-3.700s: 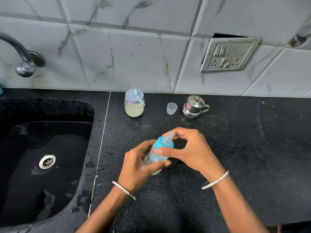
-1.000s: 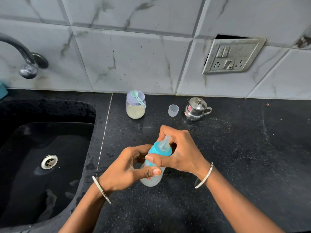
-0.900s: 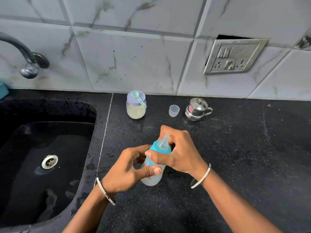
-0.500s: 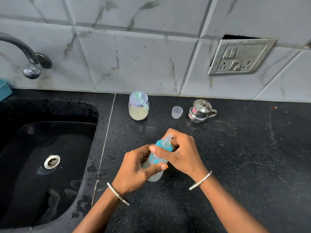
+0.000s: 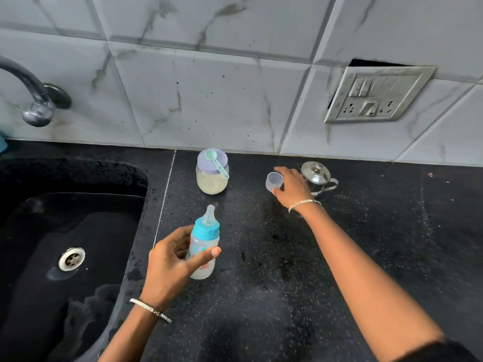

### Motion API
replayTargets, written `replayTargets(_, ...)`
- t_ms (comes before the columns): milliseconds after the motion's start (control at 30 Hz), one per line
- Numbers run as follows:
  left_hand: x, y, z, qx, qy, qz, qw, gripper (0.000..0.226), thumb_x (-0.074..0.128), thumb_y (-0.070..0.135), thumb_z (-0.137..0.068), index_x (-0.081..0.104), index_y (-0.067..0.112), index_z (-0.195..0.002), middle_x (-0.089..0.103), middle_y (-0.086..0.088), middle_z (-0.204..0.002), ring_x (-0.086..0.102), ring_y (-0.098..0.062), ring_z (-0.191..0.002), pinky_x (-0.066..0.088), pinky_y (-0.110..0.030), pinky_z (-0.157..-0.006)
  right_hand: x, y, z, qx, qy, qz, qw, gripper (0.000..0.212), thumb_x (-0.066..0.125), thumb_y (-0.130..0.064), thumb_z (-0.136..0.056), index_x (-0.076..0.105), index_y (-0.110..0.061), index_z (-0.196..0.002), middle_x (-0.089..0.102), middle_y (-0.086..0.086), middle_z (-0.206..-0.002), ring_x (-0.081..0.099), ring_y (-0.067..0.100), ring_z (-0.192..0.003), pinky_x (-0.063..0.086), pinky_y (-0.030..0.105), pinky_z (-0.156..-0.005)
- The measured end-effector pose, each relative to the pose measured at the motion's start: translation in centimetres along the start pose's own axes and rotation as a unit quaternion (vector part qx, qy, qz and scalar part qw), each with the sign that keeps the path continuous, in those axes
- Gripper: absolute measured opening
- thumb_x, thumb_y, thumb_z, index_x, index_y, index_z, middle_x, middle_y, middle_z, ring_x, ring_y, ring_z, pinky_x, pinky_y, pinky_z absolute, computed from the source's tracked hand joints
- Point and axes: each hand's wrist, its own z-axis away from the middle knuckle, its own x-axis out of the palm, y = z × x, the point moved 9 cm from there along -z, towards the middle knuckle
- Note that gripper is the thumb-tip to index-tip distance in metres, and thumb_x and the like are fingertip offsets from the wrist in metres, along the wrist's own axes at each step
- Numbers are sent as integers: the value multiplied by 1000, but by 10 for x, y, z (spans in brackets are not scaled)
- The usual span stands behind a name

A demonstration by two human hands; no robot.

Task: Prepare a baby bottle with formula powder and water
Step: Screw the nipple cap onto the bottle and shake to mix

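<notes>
My left hand [image 5: 172,259] grips a clear baby bottle [image 5: 202,246] with a blue collar and a clear teat, holding it upright over the black counter; it holds whitish liquid. My right hand [image 5: 291,186] is stretched to the back of the counter, its fingers closing around the small translucent bottle cap [image 5: 274,181]; thumb and forefinger touch its sides. A formula jar [image 5: 212,176] with a lilac lid stands at the wall, a green scoop [image 5: 217,159] lying on the lid. A small steel pot [image 5: 317,178] with a lid sits just right of my right hand.
A black sink [image 5: 70,231] with a steel drain fills the left, with a tap [image 5: 34,100] above it. The black speckled counter [image 5: 366,244] stretches right. A switch and socket plate [image 5: 376,95] hangs loose on the tiled wall.
My right hand has left the bottle's blue collar and reached back to the translucent cap. The left hand keeps the bottle, now a little lower and to the left.
</notes>
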Motion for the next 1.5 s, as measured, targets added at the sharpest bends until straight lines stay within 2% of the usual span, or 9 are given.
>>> replayTargets(167,0,2,-1,-4,-6,-19,1000,53,85,50,-63,69,36,-111,76,29,-102,73,3,-97,58,-14,-82,30,-8,-34,-37,-83,133,987,79,73,-7,-89,37,-29,-156,31,13,-163,44,42,-141,42,51,-113)
replayTargets(333,-1,7,-2,2,-12,-7,1000,63,84,61,-61,69,33,-115,75,26,-108,73,1,-102,55,-11,-82,23,-12,-29,-9,-70,120,990,41,80,-33,-86,64,-17,-120,63,12,-123,65,35,-113,54,44,-92)
replayTargets(433,-1,9,-1,0,-10,-2,1000,74,81,74,-57,68,33,-118,75,24,-111,72,0,-104,55,-11,-82,11,-19,-8,69,-51,-87,992,40,72,-50,-89,69,-11,-97,75,12,-90,74,24,-71,61,35,-64)
replayTargets(500,-1,10,0,3,-10,-5,1000,72,80,72,-59,68,34,-119,75,24,-112,71,-1,-106,56,-14,-82,17,-34,16,104,-109,-312,938,44,60,-48,-99,70,-8,-116,76,20,-82,64,20,-51,53,28,-49)
replayTargets(633,7,13,4,11,-20,3,1000,66,81,63,-63,69,31,-120,75,17,-114,70,-9,-109,55,-27,-90,13,-80,72,41,-233,-568,788,52,38,-50,-107,64,-17,-137,74,18,-91,67,20,-66,59,29,-60)
replayTargets(800,21,27,15,24,-40,14,999,59,82,68,-63,69,42,-114,75,14,-112,70,-14,-109,55,-27,-92,-11,-106,124,10,-157,-731,664,53,61,-43,-87,63,-10,-128,75,16,-108,76,35,-99,65,39,-84)
replayTargets(1000,36,43,30,39,-53,44,997,52,82,56,-70,71,31,-114,76,5,-106,71,-18,-98,59,-33,-78,-52,-112,153,-86,-10,-638,765,31,69,-30,-82,60,-18,-110,78,-12,-95,70,2,-94,55,26,-81)
replayTargets(1200,38,59,39,38,-60,75,995,45,82,54,-71,73,33,-110,76,-2,-97,69,-14,-83,54,-26,-63,-54,-122,175,-136,-30,-497,856,35,76,-30,-87,65,-17,-118,78,5,-103,68,11,-93,54,33,-86)
replayTargets(1500,32,73,49,29,-62,103,992,50,80,52,-68,74,25,-110,79,0,-100,74,-17,-86,57,-24,-69,-56,-119,190,-125,6,-476,871,35,77,-36,-83,67,-17,-111,75,2,-107,71,17,-100,61,36,-88)
